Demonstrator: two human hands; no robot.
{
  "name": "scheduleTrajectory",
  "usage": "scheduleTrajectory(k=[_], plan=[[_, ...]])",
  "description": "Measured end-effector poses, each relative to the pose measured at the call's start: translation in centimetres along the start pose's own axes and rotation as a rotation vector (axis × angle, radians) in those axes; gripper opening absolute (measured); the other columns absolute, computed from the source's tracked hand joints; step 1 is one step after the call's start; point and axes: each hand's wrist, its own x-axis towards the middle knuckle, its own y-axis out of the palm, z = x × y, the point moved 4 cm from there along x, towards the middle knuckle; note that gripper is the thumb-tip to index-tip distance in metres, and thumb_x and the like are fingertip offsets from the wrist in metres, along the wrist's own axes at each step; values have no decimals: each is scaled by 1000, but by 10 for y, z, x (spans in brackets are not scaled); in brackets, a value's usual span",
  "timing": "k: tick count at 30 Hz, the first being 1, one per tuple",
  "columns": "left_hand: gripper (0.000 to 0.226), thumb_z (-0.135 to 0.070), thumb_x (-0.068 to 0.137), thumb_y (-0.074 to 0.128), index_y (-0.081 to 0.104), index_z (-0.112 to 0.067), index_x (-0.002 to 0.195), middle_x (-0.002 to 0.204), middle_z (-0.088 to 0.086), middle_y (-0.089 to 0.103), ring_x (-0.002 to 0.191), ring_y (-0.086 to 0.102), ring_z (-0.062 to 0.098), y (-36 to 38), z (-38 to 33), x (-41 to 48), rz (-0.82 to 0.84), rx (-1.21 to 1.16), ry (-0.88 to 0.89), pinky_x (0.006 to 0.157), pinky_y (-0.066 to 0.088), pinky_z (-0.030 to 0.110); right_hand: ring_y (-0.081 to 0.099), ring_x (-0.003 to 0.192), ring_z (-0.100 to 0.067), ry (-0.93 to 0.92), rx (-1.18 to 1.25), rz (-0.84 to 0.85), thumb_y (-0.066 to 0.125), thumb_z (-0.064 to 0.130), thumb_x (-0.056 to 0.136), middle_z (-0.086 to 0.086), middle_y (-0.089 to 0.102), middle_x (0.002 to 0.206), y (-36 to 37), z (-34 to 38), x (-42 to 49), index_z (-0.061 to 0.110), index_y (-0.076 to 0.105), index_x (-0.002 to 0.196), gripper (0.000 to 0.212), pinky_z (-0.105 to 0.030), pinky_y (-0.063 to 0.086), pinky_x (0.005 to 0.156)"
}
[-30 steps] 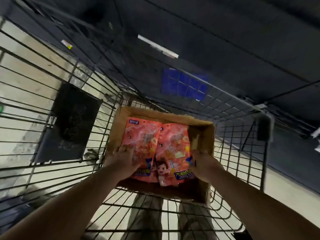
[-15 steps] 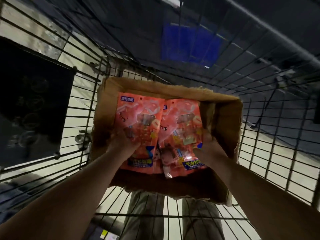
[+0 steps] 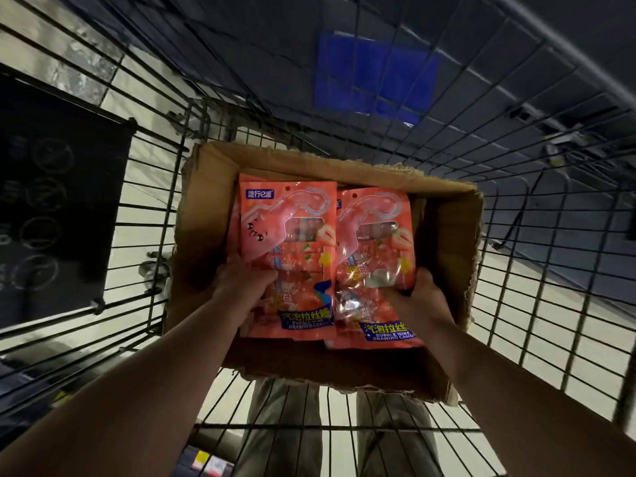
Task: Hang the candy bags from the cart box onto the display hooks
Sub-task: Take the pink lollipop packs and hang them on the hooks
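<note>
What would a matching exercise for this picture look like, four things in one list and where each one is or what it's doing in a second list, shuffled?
Things:
1. left hand
2. right hand
3. cardboard box
4. black board

Place or state:
A. stands in the wire cart, bags inside
B. grips the right stack of candy bags
C. at the cart's left wire side
D. grips the left stack of candy bags

Pairs: 1-D, 2-B, 3-A, 4-C.
</note>
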Motion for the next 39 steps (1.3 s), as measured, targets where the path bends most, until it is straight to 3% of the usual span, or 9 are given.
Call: scheduleTrajectory(k=[4, 10, 18, 22, 24, 27, 33, 36, 39], plan=[[60, -17, 79, 75, 47, -14, 131, 127, 12, 56, 111, 59, 31, 0, 2, -6, 43, -193, -58, 81, 53, 41, 53, 72, -2, 6, 89, 11, 73, 39, 79, 14, 56, 82, 2, 0, -2, 25, 50, 103, 37, -19, 39, 54], [24, -17, 82, 73, 63, -13, 104, 109, 16, 70, 99, 66, 31, -4, 6, -24, 270, -315, -82, 96, 50, 50, 53, 73, 0, -35, 152, 21, 71, 33, 82, 16, 55, 83, 3, 1, -17, 29, 47, 97, 29, -17, 39, 56], [30, -15, 80, 76, 70, -2, 107, 100, 25, 71, 93, 69, 39, -37, 2, -67, 256, -334, 36, 92, 53, 52, 63, 81, -16, -56, 170, 12, 71, 33, 83, 2, 66, 91, -22, 11, -62, 20, 57, 106, 30, -28, 50, 68], [26, -5, 79, 75, 69, 10, 100, 73, 19, 67, 55, 63, 21, -57, -3, -91, 225, -407, 72, 49, 54, 21, 67, 78, -13, -82, 293, 14, 78, 27, 77, 3, 71, 89, -45, 23, -93, 23, 61, 102, 30, -21, 48, 58], [26, -10, 77, 77, 71, 7, 95, 71, 16, 68, 58, 63, 22, -66, -9, -103, 240, -415, 111, 53, 53, 22, 68, 73, -9, -109, 327, -1, 75, 25, 79, 6, 72, 84, -57, 28, -107, 27, 62, 94, 21, -18, 48, 54], [13, -12, 75, 78, 71, -4, 81, 77, 16, 70, 76, 64, 27, -81, -24, -125, 255, -431, 154, 83, 51, 41, 70, 68, -9, -124, 374, -51, 70, 20, 83, 4, 73, 82, -79, 33, -127, 25, 61, 96, 16, -21, 53, 53], [42, -23, 82, 74, 63, 9, 108, 83, 22, 65, 67, 61, 29, -93, -58, -165, 337, -425, 229, 58, 45, 28, 72, 64, -16, -154, 527, -142, 70, 15, 82, 3, 74, 74, -122, 35, -167, 24, 60, 97, 20, -25, 56, 53], [42, -24, 81, 75, 65, 2, 113, 106, 23, 69, 100, 65, 40, -95, -78, -186, 348, -402, 293, 82, 50, 40, 72, 78, -24, -156, 614, -189, 70, 14, 83, -4, 74, 88, -139, 29, -187, 17, 61, 103, 22, -39, 60, 71], [41, -20, 80, 76, 64, 4, 111, 108, 26, 68, 101, 66, 41, -91, -95, -206, 370, -357, 350, 84, 50, 41, 71, 85, -31, -170, 701, -247, 70, 13, 84, -9, 73, 93, -156, 16, -207, 20, 61, 95, 16, -50, 58, 80]])
